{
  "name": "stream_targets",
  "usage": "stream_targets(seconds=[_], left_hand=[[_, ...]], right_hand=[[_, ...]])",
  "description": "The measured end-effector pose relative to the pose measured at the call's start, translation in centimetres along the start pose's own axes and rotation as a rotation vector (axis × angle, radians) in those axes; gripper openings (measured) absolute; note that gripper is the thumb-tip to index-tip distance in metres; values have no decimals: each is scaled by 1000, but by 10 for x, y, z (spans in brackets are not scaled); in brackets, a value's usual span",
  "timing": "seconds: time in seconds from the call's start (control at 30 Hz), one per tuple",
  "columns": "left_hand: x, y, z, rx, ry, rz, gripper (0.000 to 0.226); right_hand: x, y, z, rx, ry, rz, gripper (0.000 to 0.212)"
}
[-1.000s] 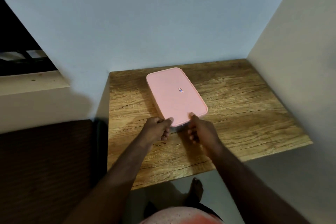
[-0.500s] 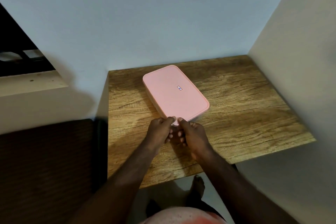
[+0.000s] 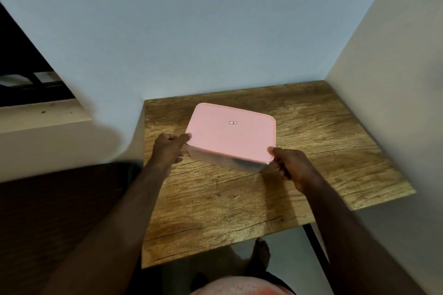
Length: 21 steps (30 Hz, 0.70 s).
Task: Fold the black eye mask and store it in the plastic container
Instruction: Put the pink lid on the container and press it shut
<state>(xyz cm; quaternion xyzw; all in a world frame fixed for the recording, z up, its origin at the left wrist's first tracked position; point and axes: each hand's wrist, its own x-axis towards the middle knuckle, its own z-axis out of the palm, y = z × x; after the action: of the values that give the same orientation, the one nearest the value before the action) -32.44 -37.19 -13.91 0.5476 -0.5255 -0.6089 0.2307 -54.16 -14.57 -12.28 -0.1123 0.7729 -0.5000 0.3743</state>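
Plastic container [image 3: 230, 160], pink lid [image 3: 239, 137] on, sits between both grips over the table [image 3: 239, 211]; whether its base touches the wood is unclear. Left grip [image 3: 167, 148] curls round the near left corner, thumb on the lid; right grip [image 3: 291, 163] pinches the near right corner. Half a second ago both grips met at one narrow end; now the container lies broadside, with the grips apart.
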Motion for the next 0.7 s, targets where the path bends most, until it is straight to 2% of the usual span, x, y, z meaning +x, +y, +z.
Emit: stream_targets(seconds=[0.1,0.2,0.27,0.47,0.7], left_hand=[[-10,0,10,15,-148,-28,35],[-28,-6,22,-24,-200,-67,29],[-44,-12,32,-59,-225,-98,22],[-90,-35,57,-158,-331,-153,18],[-88,-35,55,-79,-347,-78,28]], right_hand=[[2,2,16,199,254,-29,28],[-7,14,44,454,329,-45,34],[-16,23,61,476,276,-23,40],[-40,25,92,317,100,16,48],[-60,24,104,238,-61,-39,47]])
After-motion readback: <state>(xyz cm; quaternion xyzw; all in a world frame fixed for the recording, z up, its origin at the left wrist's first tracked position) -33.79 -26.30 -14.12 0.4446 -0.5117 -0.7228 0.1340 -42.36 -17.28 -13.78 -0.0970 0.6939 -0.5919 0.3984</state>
